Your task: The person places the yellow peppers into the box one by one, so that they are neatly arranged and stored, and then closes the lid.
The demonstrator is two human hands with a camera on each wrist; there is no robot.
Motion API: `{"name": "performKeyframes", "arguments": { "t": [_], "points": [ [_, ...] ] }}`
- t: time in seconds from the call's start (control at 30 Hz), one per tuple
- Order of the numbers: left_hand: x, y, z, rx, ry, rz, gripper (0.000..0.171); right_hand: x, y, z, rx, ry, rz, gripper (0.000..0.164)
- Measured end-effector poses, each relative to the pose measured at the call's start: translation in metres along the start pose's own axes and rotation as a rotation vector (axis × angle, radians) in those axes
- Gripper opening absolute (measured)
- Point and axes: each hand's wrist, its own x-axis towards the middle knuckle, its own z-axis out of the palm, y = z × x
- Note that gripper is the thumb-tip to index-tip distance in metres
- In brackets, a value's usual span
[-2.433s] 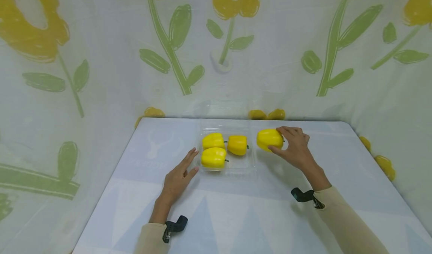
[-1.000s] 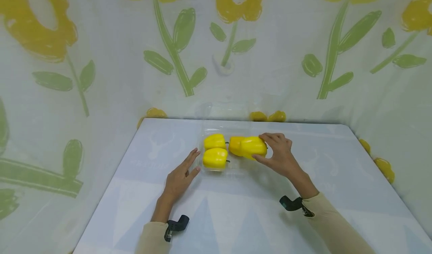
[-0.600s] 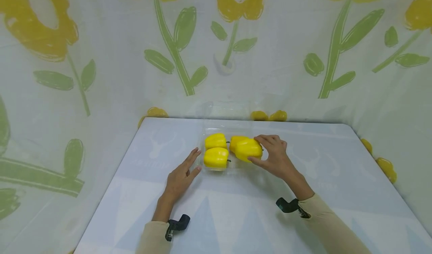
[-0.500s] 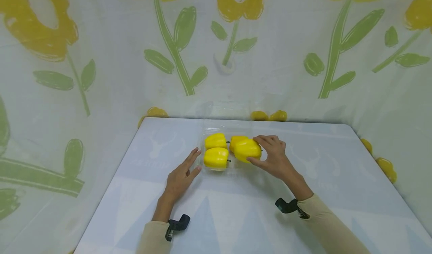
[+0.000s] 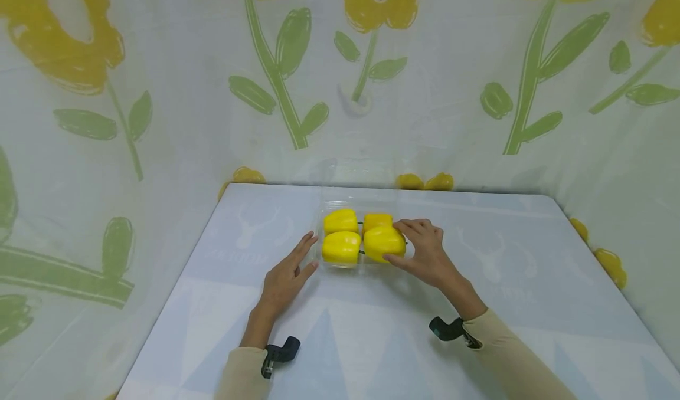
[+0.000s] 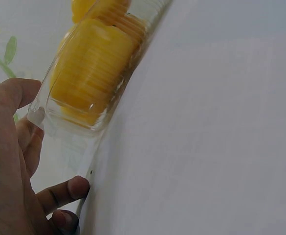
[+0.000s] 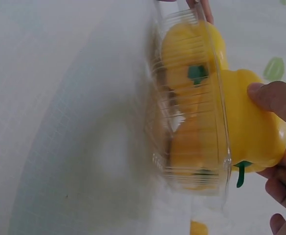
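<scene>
A clear plastic clamshell box [image 5: 340, 268] stands near the table's back edge with its lid [image 5: 358, 173] raised. Two yellow bell peppers lie in its left half, a front-left pepper [image 5: 341, 248] and a back-left pepper [image 5: 340, 220]; a back-right pepper [image 5: 378, 220] is partly covered. My right hand [image 5: 425, 255] grips a fourth yellow bell pepper [image 5: 383, 243] between thumb and fingers at the box's front right. In the right wrist view this held pepper [image 7: 253, 120] sits at the rim, green stem showing. My left hand [image 5: 284, 279] touches the box's left side with extended fingers.
The white table [image 5: 239, 323] has a pale blue triangle pattern. Behind it hangs a white curtain [image 5: 425, 105] printed with yellow flowers and green leaves. Each wrist wears a black camera, the left camera [image 5: 281, 353] and the right camera [image 5: 448, 329].
My right hand has carried the held pepper leftward from beside the box, then down toward its front-right space. The left hand has stayed at the box's left side.
</scene>
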Motion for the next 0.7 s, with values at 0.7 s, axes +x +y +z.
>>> {"name": "performKeyframes", "arguments": {
  "t": [0.7],
  "points": [
    [0.001, 0.000, -0.001, 0.018, 0.008, 0.014, 0.057, -0.004, 0.004, 0.014, 0.015, 0.019, 0.001, 0.072]
  ]
}}
